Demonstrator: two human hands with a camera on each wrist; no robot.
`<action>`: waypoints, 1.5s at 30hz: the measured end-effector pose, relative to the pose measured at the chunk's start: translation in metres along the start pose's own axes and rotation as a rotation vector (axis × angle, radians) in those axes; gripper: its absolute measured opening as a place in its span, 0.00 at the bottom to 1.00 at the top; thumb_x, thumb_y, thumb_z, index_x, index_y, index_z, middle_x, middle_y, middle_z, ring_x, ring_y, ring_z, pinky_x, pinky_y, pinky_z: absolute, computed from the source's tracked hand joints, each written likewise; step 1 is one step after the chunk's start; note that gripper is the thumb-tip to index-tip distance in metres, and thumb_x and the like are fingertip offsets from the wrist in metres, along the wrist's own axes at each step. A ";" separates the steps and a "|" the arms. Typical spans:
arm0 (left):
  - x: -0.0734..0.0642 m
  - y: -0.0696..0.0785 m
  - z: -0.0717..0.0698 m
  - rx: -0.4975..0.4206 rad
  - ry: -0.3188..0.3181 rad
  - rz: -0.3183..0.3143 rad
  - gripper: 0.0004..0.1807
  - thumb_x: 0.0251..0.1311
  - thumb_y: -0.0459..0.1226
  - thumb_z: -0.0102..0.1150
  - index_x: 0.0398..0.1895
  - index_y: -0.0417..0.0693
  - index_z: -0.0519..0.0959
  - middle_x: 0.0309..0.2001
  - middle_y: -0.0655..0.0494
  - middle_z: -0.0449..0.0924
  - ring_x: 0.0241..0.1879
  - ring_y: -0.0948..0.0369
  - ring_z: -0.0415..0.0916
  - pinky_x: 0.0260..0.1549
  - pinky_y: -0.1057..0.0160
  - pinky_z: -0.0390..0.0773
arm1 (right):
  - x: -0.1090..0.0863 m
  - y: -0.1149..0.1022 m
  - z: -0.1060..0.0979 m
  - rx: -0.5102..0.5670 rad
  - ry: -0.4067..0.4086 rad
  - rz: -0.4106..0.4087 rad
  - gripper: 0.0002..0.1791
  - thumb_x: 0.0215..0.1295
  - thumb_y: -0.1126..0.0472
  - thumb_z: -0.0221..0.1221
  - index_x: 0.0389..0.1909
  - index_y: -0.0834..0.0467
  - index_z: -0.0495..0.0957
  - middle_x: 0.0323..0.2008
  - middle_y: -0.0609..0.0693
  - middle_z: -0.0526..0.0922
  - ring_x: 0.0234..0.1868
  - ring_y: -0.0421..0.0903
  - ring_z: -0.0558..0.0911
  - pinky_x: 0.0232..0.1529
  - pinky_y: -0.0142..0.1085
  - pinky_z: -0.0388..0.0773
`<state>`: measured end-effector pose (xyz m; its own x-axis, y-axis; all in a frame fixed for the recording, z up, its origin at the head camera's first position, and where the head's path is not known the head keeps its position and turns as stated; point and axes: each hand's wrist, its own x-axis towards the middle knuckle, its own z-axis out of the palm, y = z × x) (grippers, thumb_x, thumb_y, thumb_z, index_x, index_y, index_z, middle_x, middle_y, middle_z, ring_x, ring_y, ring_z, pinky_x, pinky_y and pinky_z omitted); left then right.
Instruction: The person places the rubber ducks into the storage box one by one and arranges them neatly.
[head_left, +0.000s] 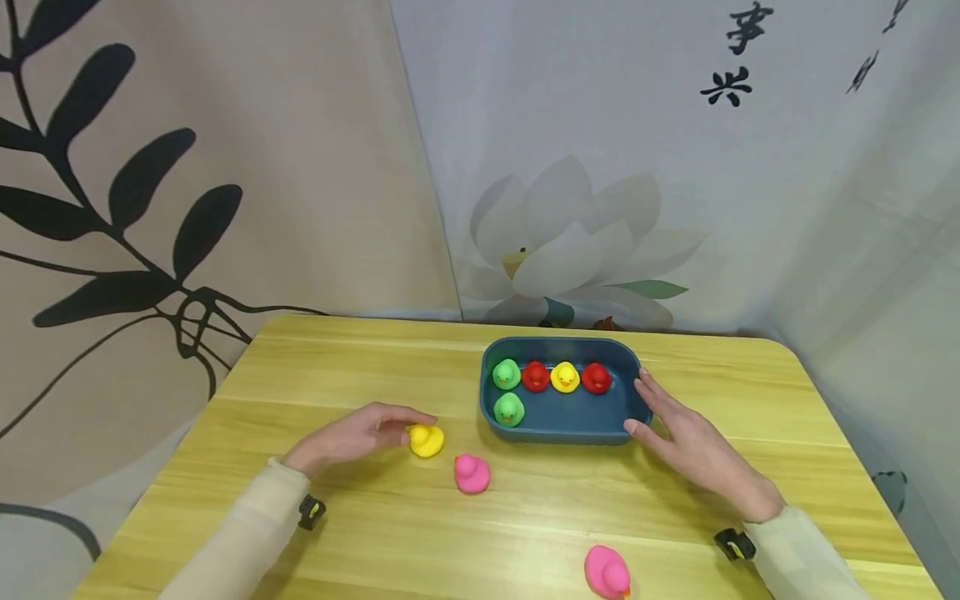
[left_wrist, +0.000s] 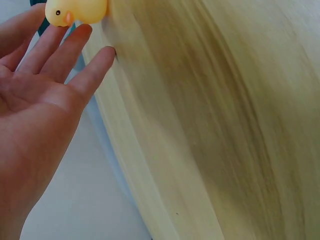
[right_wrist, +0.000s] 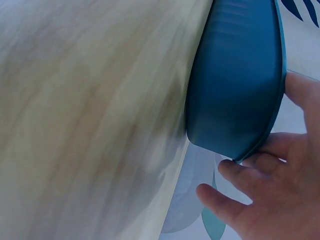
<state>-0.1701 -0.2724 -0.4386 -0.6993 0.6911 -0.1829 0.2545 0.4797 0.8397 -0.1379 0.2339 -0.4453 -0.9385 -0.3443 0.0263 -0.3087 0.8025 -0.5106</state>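
Observation:
A yellow rubber duck is on the wooden table at my left hand, whose fingertips are right at the duck's left side. In the left wrist view the same duck shows at the top, beside loosely extended fingers. My right hand rests against the right end of a blue tray, thumb at the near corner and fingers along the rim. The right wrist view shows the tray's outer wall with the thumb and fingers spread around its end.
Inside the tray sit two green ducks, two red ducks and a yellow duck. One pink duck is right of my left hand; another pink duck lies near the front edge. A printed curtain hangs behind the table.

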 end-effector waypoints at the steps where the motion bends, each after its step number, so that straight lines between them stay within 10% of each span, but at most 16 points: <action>1: 0.000 -0.001 0.000 -0.007 0.001 -0.003 0.22 0.75 0.29 0.51 0.70 0.41 0.75 0.70 0.45 0.74 0.71 0.42 0.67 0.70 0.38 0.65 | 0.000 -0.001 0.000 -0.001 0.000 0.002 0.44 0.78 0.40 0.54 0.81 0.63 0.54 0.82 0.60 0.48 0.76 0.68 0.62 0.70 0.65 0.63; 28: -0.003 -0.006 0.012 -0.066 0.154 -0.041 0.17 0.75 0.29 0.54 0.62 0.46 0.82 0.64 0.47 0.80 0.64 0.47 0.76 0.63 0.56 0.77 | 0.001 -0.001 0.000 0.011 -0.022 0.017 0.45 0.78 0.37 0.52 0.82 0.61 0.52 0.83 0.59 0.47 0.77 0.69 0.59 0.70 0.66 0.62; 45: 0.014 0.035 0.028 -0.126 0.392 0.074 0.17 0.73 0.37 0.62 0.62 0.54 0.83 0.62 0.57 0.81 0.62 0.54 0.78 0.61 0.61 0.78 | 0.002 0.000 -0.001 -0.001 -0.023 0.026 0.44 0.78 0.40 0.54 0.82 0.62 0.53 0.82 0.60 0.47 0.76 0.69 0.59 0.70 0.66 0.62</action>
<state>-0.1522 -0.2310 -0.4259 -0.8896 0.4514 0.0688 0.2473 0.3495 0.9037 -0.1398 0.2338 -0.4441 -0.9423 -0.3347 -0.0064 -0.2849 0.8117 -0.5099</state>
